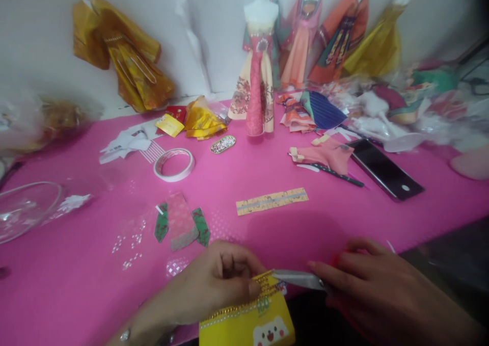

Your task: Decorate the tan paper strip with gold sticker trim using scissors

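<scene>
At the table's near edge my left hand [214, 285] is closed on a yellow patterned paper piece [250, 323] with a gold beaded border and a cartoon face. My right hand [378, 290] grips scissors [301, 280] with red handles. The grey blades point left and meet the top edge of the yellow piece beside my left thumb. Just beyond my left hand lies a small folded paper garment in pink and green [181, 226].
On the pink table cover [76, 285] lie a tape roll [173, 164], a patterned paper strip [272, 201], a black phone [385, 168], a pencil [336, 174] and a clear bowl [23, 208]. A paper dress on a stand [256, 88] and several paper costumes line the back wall.
</scene>
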Available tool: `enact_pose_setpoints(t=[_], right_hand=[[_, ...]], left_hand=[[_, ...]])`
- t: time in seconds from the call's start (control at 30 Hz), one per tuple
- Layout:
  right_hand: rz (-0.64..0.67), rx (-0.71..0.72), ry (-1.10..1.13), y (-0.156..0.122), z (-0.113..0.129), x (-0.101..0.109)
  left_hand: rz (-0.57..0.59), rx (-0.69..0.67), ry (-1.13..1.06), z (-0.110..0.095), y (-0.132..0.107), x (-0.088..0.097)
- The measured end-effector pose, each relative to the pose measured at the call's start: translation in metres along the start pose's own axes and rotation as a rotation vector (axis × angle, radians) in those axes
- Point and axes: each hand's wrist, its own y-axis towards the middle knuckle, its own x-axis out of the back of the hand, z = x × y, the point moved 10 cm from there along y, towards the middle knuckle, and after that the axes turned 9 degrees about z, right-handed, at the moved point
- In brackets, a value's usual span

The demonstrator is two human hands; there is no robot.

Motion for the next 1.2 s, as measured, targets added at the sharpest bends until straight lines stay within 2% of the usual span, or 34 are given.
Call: enact_pose_setpoints(t=[0.47,0.7,1.0,1.2], right_hand=[[0.041,-0.022,0.086,0.000,-0.008,-0.012],[0.020,-0.009,0.113,0.000,-0.007,-0.008],[0.034,-0.016,0.031,0.000,-0.008,-0.006],[0.056,-0.084,0.017,-0.007,-0.027,-0.005]], left_hand=[[-0.039,0.013,-0.078,0.001,-0.001,0.000],[-0.030,-0.011,-0.057,0.001,-0.001,0.002],[-0.012,-0.029,-0.016,-0.001,-0.001,0.004],[-0.036,-0.036,-0.038,0.000,0.001,0.007]])
